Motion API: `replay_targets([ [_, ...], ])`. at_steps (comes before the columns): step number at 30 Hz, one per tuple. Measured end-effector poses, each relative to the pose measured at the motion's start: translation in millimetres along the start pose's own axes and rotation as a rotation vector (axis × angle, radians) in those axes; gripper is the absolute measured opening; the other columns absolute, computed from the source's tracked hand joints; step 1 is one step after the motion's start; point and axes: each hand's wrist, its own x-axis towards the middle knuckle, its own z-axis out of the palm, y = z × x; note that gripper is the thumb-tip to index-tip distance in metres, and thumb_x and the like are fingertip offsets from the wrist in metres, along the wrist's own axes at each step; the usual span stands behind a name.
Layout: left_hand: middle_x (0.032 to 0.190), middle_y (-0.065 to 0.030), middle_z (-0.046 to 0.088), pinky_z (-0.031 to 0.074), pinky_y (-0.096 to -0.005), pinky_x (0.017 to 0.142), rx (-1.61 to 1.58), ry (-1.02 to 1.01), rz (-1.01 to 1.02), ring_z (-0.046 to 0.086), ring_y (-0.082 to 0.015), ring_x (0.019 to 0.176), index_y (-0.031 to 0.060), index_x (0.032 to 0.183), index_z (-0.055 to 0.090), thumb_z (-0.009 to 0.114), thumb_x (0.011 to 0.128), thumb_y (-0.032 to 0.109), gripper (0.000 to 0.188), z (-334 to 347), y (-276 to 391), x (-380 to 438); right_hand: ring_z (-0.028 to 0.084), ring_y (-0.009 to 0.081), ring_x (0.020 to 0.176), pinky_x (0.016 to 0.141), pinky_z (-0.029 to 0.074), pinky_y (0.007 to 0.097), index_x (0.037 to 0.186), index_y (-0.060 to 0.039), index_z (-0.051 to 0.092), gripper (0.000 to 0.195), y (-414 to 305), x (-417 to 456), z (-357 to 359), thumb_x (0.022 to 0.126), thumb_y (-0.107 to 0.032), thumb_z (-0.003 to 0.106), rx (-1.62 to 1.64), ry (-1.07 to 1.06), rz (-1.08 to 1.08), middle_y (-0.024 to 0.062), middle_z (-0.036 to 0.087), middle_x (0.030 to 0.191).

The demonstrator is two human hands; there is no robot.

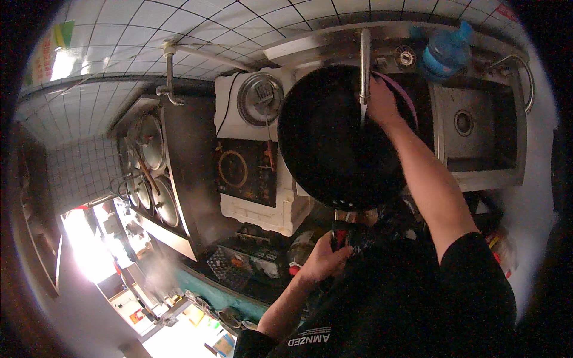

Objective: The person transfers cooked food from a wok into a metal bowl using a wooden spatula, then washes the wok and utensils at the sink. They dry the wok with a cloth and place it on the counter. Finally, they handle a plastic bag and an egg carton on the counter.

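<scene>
My left hand (326, 257) is closed around the dark handle (341, 235) of a large black wok (331, 143) near my body. The wok lies over the sink area under a metal faucet (365, 67), from whose end a short pale stream of water seems to run. My right hand (379, 99) reaches into the far side of the wok, just beside the faucet's spout; its fingers are partly hidden behind the spout, and whether they hold something cannot be told. A pink curved rim (400, 89) shows behind my right wrist.
Right: a steel sink basin (479, 147), a blue plastic water jug (445, 56) behind. Left: an induction cooktop (246, 172) and a metal bowl (259, 99) with a slotted utensil on a white foam box (228, 94). Farther left are lidded pots (164, 201). Crates (233, 264) stand below.
</scene>
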Motion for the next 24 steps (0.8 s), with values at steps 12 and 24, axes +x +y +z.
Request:
replay_targets([
  [12, 0.075, -0.0014, 0.055, 0.039, -0.0273, 0.044, 0.174, 0.056, -0.007, 0.047, -0.0102, 0.052, 0.0060, 0.103, 0.052, 0.064, 0.091, 0.015, 0.020, -13.7, -15.6, 17.8, 0.060, 0.0287, 0.111, 0.098, 0.046, 0.0387, 0.120, -0.0073, 0.064, 0.041, -57.9, -58.7, 28.0, 0.082, -0.020, 0.072, 0.377, -0.998, -0.642, 0.0150, 0.065, 0.117],
  [24, 0.080, -0.0073, 0.059, 0.048, -0.0324, 0.062, 0.316, 0.109, 0.144, 0.058, -0.0179, 0.068, 0.0008, 0.107, 0.052, 0.065, 0.087, 0.017, 0.029, -3.5, -24.6, 33.2, 0.050, 0.0407, 0.124, 0.106, 0.040, 0.0412, 0.136, 0.0007, 0.045, 0.059, -62.4, -57.5, 80.8, 0.091, -0.034, 0.063, 0.397, -0.044, 0.066, 0.0264, 0.052, 0.133],
])
